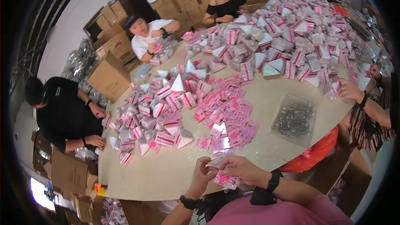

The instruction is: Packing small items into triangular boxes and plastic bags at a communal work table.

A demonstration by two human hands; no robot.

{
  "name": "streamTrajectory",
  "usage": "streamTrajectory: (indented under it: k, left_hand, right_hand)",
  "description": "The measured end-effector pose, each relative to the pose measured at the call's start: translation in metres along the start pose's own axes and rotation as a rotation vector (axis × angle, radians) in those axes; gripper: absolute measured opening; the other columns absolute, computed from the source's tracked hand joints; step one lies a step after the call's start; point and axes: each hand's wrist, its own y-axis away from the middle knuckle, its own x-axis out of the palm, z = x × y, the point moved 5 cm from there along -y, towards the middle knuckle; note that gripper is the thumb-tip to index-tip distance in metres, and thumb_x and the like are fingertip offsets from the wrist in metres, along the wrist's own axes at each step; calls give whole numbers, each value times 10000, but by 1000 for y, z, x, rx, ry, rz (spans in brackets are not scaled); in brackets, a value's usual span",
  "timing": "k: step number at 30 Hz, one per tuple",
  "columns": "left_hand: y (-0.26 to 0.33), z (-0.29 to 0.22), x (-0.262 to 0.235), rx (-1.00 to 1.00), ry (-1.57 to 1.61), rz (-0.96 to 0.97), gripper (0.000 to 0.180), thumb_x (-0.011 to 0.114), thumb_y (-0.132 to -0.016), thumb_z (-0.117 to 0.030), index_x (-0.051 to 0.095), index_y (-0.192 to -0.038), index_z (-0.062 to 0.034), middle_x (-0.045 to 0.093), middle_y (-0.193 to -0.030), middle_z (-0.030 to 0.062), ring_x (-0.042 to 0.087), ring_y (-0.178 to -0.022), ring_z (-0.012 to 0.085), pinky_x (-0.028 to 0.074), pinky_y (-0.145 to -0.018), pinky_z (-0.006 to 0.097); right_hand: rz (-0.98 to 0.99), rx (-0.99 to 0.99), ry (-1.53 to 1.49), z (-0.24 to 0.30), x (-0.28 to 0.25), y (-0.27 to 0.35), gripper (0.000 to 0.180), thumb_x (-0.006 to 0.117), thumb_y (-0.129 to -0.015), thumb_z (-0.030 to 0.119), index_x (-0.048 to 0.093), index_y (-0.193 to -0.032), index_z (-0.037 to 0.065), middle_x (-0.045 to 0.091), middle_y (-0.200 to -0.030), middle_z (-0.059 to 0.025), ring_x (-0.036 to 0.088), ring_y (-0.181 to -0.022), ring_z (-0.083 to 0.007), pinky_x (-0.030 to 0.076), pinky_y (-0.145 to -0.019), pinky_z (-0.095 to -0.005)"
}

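Note:
At the near edge of the table, my left hand (201, 176) and my right hand (243, 170) are close together, both with bent fingers. Hanging below the right fingers is a small pink-and-white printed card (227, 180). A bit of clear, shiny plastic shows between the two hands; what the left fingertips pinch is too small to make out. Just beyond them lies a loose heap of pink printed cards (233, 116), with shiny pieces at its near end. To its right, a clear tray (309, 131) holds many small metal pieces.
Wedge-shaped bagged packs (166, 121) are heaped on the left, and a larger heap of packs (287, 33) fills the far right. Several people work around the table (146, 179). Cardboard boxes (110, 77) stand beyond it. A red plastic bag (312, 156) hangs by the right edge.

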Motion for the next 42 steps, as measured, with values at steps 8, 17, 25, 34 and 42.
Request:
streamTrajectory:
  k: [8,17,25,34,42]
  left_hand:
    - [-1,4,26,-252,215,93,484,472,-895,-107,325,-1347,-19,519,-1182,135,571,-1008,190,495,-835,309]
    - [-16,1,13,-366,206,50,262,486,-919,-155,551,-1143,-34,598,-1015,51,586,-919,124,480,-791,262]
    - [-64,-127,-116,141,571,-357,472,496,-936,-362,422,-1318,-93,527,-1264,92,503,-1156,241,463,-891,430]
    - [-37,13,-2,39,-639,-106,194,584,-858,-82,624,-1030,-2,644,-945,51,597,-859,125,467,-781,259]
    - [-11,10,65,374,-1052,197,223,594,-815,-93,582,-1020,-4,584,-1028,161,521,-996,363,415,-891,419]
  right_hand:
    - [212,42,-26,6,7,7,122,591,-899,67,563,-1008,20,587,-930,-6,583,-842,-66,483,-750,-212]
    - [67,-103,-107,21,-1,1,194,597,-897,98,536,-1060,14,599,-893,-23,575,-818,-61,473,-682,-204]
    - [-104,-50,146,17,-47,17,192,558,-893,119,553,-1055,16,626,-812,-57,591,-604,-101,440,-516,-218]
    - [-276,123,408,-1,-73,31,177,544,-867,121,578,-1002,12,626,-786,-44,590,-606,-90,436,-488,-214]
    - [-491,-27,600,24,-95,46,177,503,-883,144,580,-986,22,630,-817,-85,621,-674,-171,470,-588,-291]
